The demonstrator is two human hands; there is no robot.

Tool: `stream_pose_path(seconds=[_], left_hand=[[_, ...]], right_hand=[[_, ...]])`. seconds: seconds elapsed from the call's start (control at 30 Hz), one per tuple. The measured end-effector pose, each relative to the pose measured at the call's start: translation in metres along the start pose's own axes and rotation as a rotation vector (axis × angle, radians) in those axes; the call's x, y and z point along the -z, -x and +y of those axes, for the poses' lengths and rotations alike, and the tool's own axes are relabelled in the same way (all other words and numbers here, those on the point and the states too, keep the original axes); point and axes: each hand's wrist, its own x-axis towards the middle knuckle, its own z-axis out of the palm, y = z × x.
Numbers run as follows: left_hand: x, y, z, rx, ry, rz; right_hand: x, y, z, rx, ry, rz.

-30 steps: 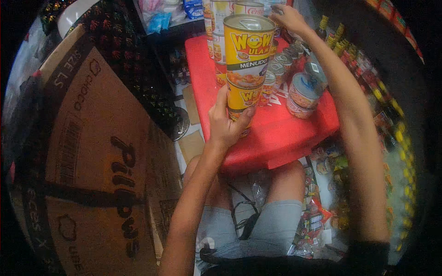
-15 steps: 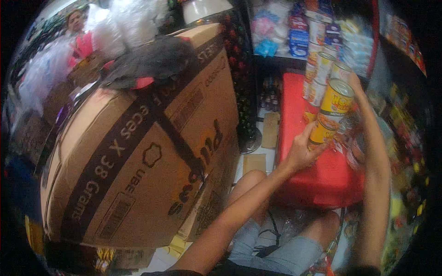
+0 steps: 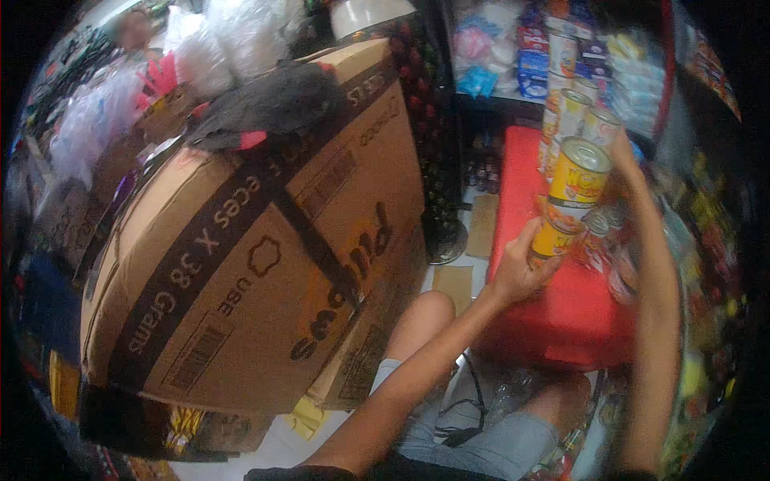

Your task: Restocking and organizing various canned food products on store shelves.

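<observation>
My left hand [image 3: 520, 268] is closed around the lower yellow-labelled can [image 3: 552, 239] of a stack. Resting on that can is a larger yellow can [image 3: 579, 178], its silver lid facing up. Behind them stand several more cans in stacked columns, among them a pale-labelled can [image 3: 573, 112]. My right hand [image 3: 623, 152] reaches to the far right side of the group, against another silver-topped can [image 3: 601, 127]; its fingers are mostly hidden behind the cans. The cans stand over a red flat-topped surface [image 3: 529, 321].
A large cardboard box [image 3: 321, 240] stands on the left, with a black cloth-like item [image 3: 269, 104] on top. Plastic-wrapped cans [image 3: 597, 224] lie beside my right forearm. Shelved packs [image 3: 642, 80] stand at the back, and blurred goods line the right. A person [image 3: 131, 32] appears at far left.
The view has shifted slightly, moving the box and red surface a little rightward. My left hand and its can sit slightly lower and further left. Both hands keep their places at the cans.
</observation>
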Motion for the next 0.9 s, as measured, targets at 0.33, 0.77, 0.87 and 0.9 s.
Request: stream_pose_path(seconds=[0.33, 0.77, 0.87, 0.9], left_hand=[[0.001, 0.006, -0.011, -0.02, 0.007, 0.006], [0.009, 0.005, -0.006, -0.1, -0.124, 0.07], [0.005, 0.003, -0.002, -0.055, -0.107, 0.059], [0.004, 0.002, -0.002, -0.069, -0.104, 0.061]], right_hand=[[-0.012, -0.001, 0.018, -0.175, -0.511, 0.021], [-0.012, 0.01, -0.002, 0.032, -0.105, -0.004], [-0.009, 0.012, 0.003, 0.006, -0.22, -0.017], [-0.007, 0.01, 0.008, -0.016, -0.231, -0.027]])
